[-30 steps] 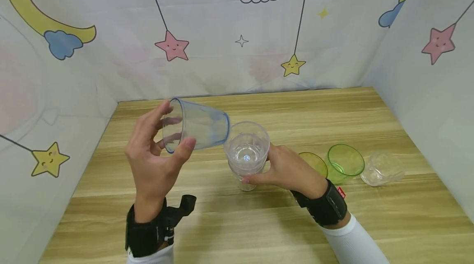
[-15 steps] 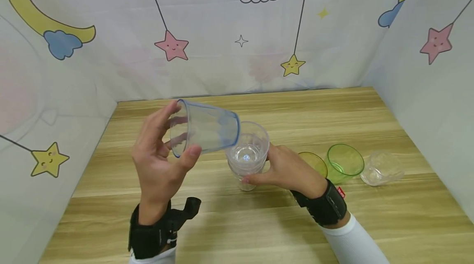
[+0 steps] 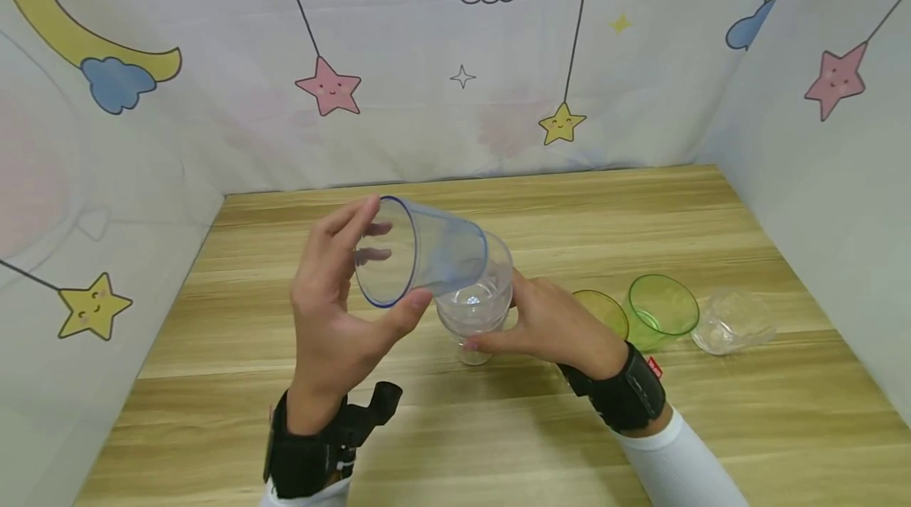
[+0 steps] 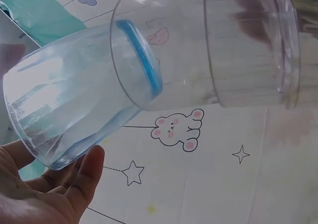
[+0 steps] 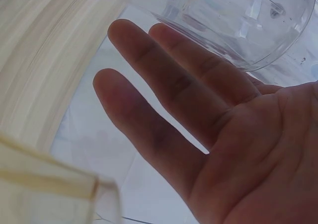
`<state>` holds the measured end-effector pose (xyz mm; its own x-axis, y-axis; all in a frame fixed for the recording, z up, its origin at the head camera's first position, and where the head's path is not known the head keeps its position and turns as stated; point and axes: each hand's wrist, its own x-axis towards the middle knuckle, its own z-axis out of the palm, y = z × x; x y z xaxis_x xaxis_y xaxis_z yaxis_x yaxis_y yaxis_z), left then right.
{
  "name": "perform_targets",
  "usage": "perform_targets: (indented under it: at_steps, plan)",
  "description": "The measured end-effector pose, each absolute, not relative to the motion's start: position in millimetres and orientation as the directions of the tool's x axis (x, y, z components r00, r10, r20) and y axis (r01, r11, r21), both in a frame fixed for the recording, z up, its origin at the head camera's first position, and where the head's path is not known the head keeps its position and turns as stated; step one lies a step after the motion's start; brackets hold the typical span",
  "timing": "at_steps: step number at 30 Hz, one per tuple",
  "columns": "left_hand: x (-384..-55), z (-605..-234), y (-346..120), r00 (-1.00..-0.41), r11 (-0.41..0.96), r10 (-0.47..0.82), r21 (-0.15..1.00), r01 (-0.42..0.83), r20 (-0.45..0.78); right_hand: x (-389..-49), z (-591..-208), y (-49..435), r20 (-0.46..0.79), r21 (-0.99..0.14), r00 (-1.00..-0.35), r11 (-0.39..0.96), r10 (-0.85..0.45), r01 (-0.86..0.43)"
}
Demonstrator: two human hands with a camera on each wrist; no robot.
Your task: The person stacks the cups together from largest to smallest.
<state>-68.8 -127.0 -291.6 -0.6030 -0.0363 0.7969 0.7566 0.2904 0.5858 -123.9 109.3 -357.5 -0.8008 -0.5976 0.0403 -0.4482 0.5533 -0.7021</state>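
My left hand (image 3: 345, 309) holds a blue-tinted clear plastic cup (image 3: 444, 250) near its rim, thumb on the near side and fingers behind. The cup lies tilted in the air, its base pointing right. In the left wrist view its blue base (image 4: 141, 57) overlaps the mouth of a clear cup (image 4: 169, 80); I cannot tell whether it is inside. That clear cup tops a stack of clear cups (image 3: 473, 321) standing on the table. My right hand (image 3: 562, 325) grips the stack from the right with the thumb in front; its other fingers (image 5: 144, 117) extend loosely in the right wrist view.
Right of the right hand are a yellow cup (image 3: 608, 313), partly hidden by it, a green cup (image 3: 662, 309), and a clear cup (image 3: 733, 325) that looks tipped on its side. A wooden-patterned table (image 3: 441, 444) meets printed fabric walls (image 3: 398, 127) at the back and sides.
My left hand has moved right with the blue-tinted cup, bringing its base over the top of the clear stack. The right hand and the stack have stayed in place.
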Motion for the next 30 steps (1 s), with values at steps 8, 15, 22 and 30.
perform_targets:
  at_steps: [8, 15, 22, 30]
  plan:
    - [-69.0, -289.2, -117.0, -0.575, 0.372, 0.0, 0.534, 0.76, 0.818, -123.2, -355.7, 109.6, 0.027, -0.704, -0.805, 0.561, -0.592, -0.436]
    - [-68.6, -289.7, -110.4, -0.574, 0.388, 0.007, 0.527, 0.756, 0.819, -123.2, -355.9, 109.2, 0.044, -0.68, -0.805, 0.572, -0.592, -0.458]
    - [-69.3, -293.3, -105.5, -0.583, 0.422, 0.034, 0.517, 0.745, 0.812, -123.1, -356.6, 109.2, 0.063, -0.666, -0.791, 0.565, -0.609, -0.488]
    - [-70.5, -294.7, -99.9, -0.583, 0.423, 0.033, 0.517, 0.744, 0.811, -122.7, -357.4, 110.1, 0.103, -0.654, -0.78, 0.549, -0.617, -0.521]
